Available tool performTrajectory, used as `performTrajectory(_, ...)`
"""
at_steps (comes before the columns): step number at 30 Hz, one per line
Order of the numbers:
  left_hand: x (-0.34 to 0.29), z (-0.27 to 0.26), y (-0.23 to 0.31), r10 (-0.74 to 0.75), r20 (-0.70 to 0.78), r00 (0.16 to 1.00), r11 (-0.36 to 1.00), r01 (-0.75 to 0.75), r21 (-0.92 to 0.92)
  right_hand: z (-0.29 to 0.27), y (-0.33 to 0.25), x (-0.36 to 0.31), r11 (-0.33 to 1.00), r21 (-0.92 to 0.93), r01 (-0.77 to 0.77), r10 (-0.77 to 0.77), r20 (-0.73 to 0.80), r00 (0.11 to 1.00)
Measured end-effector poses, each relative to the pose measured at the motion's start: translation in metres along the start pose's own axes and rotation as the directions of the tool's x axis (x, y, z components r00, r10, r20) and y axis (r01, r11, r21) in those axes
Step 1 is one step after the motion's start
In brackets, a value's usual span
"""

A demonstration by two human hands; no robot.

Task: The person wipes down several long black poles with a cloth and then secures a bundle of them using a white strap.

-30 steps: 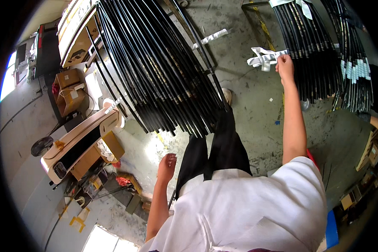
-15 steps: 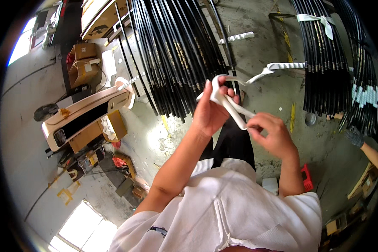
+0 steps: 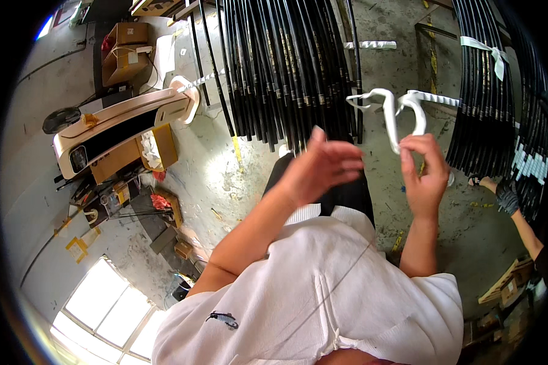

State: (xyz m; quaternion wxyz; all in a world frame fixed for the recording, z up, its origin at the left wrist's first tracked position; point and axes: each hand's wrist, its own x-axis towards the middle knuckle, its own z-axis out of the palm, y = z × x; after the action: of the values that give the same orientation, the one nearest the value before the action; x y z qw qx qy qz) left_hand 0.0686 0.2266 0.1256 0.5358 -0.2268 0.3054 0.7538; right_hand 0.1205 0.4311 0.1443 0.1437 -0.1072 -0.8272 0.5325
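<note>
A white strip of soft material point(image 3: 391, 118) hangs in loops from my right hand point(image 3: 425, 170), pinched between thumb and fingers. Its loose end curls toward the rack of black rods. My left hand point(image 3: 326, 167) is open in front of my body, fingers stretched toward the right and holding nothing. Just beyond it lie the near ends of many long black rods point(image 3: 286, 79), side by side. A white-wrapped bar point(image 3: 435, 98) shows behind the strip.
At the right, black rods point(image 3: 484, 79) are tied with a white band. Another person's gloved hand point(image 3: 506, 198) is beside further rods with pale ends. A beige machine housing point(image 3: 122, 121), cardboard boxes point(image 3: 125, 58) and a black fan point(image 3: 62, 120) stand at the left.
My left hand has let go of the white strip and dropped slightly. My right hand has moved right and up with the strip. The view has shifted.
</note>
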Motion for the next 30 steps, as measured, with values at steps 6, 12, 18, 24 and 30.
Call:
performTrajectory(6, 0.021, 0.033, -0.024, 0.083, -0.04, 0.996, 0.991, -0.086, -0.104, 0.031, -0.015, -0.022, 0.998, 0.016, 0.052, -0.054, 0.123, 0.991)
performTrajectory(12, 0.014, 0.018, -0.016, 0.513, -0.119, 0.85, 0.826, -0.526, -0.201, 0.047, 0.008, -0.034, 0.288, 0.898, -0.332, 0.584, 0.11, 0.804)
performTrajectory(18, -0.015, 0.024, -0.009, 0.541, -0.186, 0.82, 0.838, -0.508, 0.197, 0.079, -0.009, -0.064, -0.111, 0.645, -0.756, 0.297, 0.748, 0.594)
performTrajectory(24, -0.018, 0.034, -0.006, 0.829, 0.056, 0.556, 0.246, -0.454, 0.856, 0.096, -0.042, -0.021, -0.303, 0.543, -0.783, 0.368, 0.825, 0.43)
performTrajectory(30, -0.018, 0.04, 0.01, 0.779, -0.034, 0.626, 0.482, -0.563, 0.672, 0.095, -0.045, -0.017, -0.512, 0.621, -0.593, 0.347, 0.781, 0.519)
